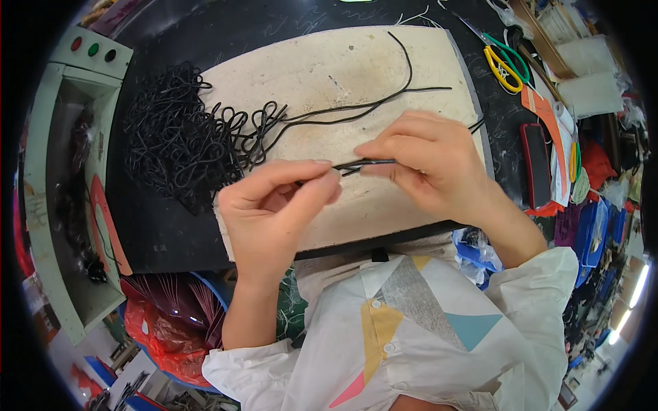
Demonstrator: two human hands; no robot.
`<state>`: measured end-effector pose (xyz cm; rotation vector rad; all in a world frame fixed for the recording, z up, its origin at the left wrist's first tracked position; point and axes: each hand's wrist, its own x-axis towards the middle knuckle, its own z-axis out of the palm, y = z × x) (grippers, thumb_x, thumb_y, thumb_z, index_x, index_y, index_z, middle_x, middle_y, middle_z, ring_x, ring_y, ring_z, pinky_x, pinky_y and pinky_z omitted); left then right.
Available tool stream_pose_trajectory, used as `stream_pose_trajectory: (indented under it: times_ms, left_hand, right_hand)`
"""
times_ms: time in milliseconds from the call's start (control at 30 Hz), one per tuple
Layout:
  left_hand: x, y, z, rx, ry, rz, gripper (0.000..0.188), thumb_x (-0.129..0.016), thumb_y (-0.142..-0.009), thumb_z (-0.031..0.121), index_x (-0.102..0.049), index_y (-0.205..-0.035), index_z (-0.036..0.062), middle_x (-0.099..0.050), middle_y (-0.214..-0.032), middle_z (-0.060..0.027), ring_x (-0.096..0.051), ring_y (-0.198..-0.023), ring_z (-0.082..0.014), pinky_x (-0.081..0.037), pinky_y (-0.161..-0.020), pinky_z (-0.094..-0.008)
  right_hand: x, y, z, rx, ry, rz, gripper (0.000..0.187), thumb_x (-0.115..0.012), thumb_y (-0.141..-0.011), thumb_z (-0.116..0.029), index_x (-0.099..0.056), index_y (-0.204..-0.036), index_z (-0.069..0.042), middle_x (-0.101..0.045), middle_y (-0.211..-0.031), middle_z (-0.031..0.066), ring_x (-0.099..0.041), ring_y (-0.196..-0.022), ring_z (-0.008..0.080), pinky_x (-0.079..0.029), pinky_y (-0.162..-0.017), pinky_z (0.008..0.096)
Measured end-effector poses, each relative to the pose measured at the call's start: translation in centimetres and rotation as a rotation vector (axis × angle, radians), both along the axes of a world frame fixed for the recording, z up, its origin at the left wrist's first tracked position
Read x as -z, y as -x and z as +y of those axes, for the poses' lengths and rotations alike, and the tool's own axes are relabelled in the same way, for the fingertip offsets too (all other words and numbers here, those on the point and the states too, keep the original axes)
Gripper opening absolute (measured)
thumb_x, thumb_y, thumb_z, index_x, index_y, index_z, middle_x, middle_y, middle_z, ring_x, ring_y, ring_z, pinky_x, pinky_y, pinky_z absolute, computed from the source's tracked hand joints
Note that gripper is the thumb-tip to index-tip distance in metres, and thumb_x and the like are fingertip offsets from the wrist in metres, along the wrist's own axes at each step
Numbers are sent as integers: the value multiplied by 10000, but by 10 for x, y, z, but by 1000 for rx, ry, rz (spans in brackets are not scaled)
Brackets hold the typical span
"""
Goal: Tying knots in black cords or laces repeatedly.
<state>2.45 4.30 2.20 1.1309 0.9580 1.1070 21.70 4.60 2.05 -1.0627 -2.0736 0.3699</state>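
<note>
Between my hands, above a cream board [384, 212], runs a short stretch of black cord [356, 164]. My left hand [281, 202] pinches it between thumb and forefinger. On the other side my right hand [432, 157] is closed on the cord too, its fingers slightly blurred. A large tangled heap of looped black cords [181, 133] lies to the left, partly on the board. Beyond my hands, a looped bunch of cord [264, 127] trails two long strands rightward across the board. More dark cord ends show just past my right wrist.
Scissors with green and yellow handles [506, 68] lie at the far right. Nearer, a dark phone in a red case [534, 164] rests beside an orange strip [545, 113]. At left stands a grey metal housing with buttons [92, 53]; below it, a bin holds a red plastic bag [161, 335].
</note>
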Motion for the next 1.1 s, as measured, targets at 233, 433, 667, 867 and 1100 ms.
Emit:
stream_pose_trajectory:
  times_ms: [233, 433, 667, 867, 1100]
  left_hand:
    - [7, -3, -1, -145, 270, -405, 159, -608, -753, -39, -607, -912, -44, -630, -796, -129, -620, -690, -173, -510, -642, -264]
    - [20, -21, -11, -99, -8, -216, 161, -622, -749, -54, -609, -909, -65, -618, -830, -133, -616, -702, -166, -519, -636, -256]
    - [10, -20, -18, -112, 147, -238, 126, -598, -760, -33, -615, -880, -68, -613, -740, -108, -603, -642, -157, -498, -573, -247]
    - [17, -7, -20, 313, 53, 149, 93, -640, -717, -10, -637, -799, -54, -617, -736, -59, -552, -627, -92, -429, -531, -201]
    - [11, -3, -30, 272, 283, 46, 86, -635, -744, 12, -619, -790, -59, -613, -720, -62, -555, -606, -95, -443, -534, -193]
  right_hand:
    - [-17, -2, -4, 60, 326, 131, 123, -702, -650, -53, -603, -723, -51, -576, -661, 29, -559, -601, 142, -444, -527, 257]
    - [-7, 10, -7, -55, 933, 990, 120, -681, -720, -27, -570, -763, -12, -611, -732, 44, -566, -629, 71, -455, -560, 193]
    - [11, 15, -16, 121, 678, 834, 226, -711, -686, -77, -572, -848, -1, -617, -745, 45, -586, -698, 102, -470, -602, 235]
    - [-14, 16, -7, -66, 422, 318, 337, -682, -687, -167, -590, -958, 12, -629, -769, 92, -603, -722, 160, -469, -640, 291]
    - [-21, 14, 7, -84, 735, 526, 198, -586, -770, -75, -601, -935, 33, -632, -751, 81, -602, -678, 118, -471, -598, 241]
